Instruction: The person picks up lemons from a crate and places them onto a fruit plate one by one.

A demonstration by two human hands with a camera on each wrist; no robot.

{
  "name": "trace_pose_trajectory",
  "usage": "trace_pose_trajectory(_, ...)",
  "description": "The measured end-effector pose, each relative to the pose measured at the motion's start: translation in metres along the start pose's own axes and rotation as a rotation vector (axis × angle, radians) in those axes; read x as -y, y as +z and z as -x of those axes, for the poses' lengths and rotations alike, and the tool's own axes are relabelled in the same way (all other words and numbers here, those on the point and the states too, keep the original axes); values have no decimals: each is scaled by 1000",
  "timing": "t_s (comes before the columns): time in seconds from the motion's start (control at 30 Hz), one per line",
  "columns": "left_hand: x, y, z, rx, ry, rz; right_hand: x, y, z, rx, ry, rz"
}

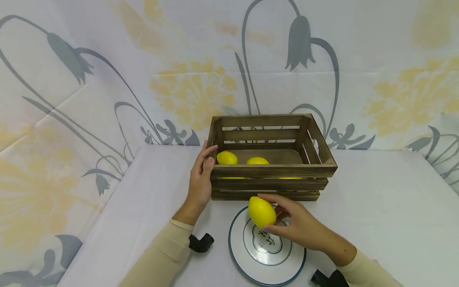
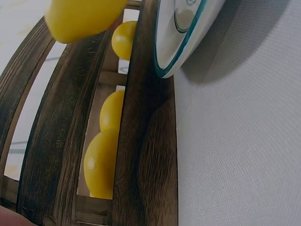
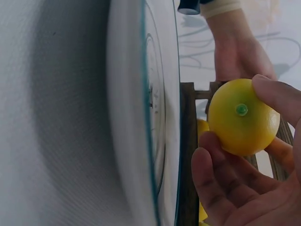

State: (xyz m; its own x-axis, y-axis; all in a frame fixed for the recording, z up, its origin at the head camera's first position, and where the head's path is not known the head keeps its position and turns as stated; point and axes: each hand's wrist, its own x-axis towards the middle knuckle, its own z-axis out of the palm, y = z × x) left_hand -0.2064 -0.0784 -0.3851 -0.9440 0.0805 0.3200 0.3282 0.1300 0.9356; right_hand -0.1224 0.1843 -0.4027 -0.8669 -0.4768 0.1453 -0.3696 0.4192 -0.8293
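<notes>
A yellow lemon (image 1: 262,212) is pinched between the thumb and fingers of my right hand (image 1: 301,225), over a white plate (image 1: 267,275) with a blue-green rim. The right wrist view shows the lemon's green stem end (image 3: 241,109). Behind the plate stands a brown slatted wooden crate (image 1: 267,171). My left hand (image 1: 201,183) grips the crate's left end, its thumb near the front corner. Inside the crate lie lemons (image 1: 227,158), partly hidden by the front slats; the left wrist view shows more lemon (image 2: 101,162) through the gaps.
Dark characters mark the plate's middle. A white cloth (image 1: 387,223) covers the table, and a patterned floral cloth (image 1: 201,48) hangs behind the crate. Black wrist gear (image 1: 201,243) sits by the left sleeve, with more (image 1: 328,279) by the right.
</notes>
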Motion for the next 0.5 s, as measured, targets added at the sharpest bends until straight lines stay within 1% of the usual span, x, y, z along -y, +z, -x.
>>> trace_pose_trajectory(0.27,-1,0,-1,-1,1,12,-4,0,-1,76,79,-12)
trace_pose_trajectory(0.37,-1,0,-1,0,-2,13,-5,1,-1,94,93,-16)
trace_pose_trajectory(0.5,-1,0,0,1,-3,12,-7,2,-1,111,91,-25)
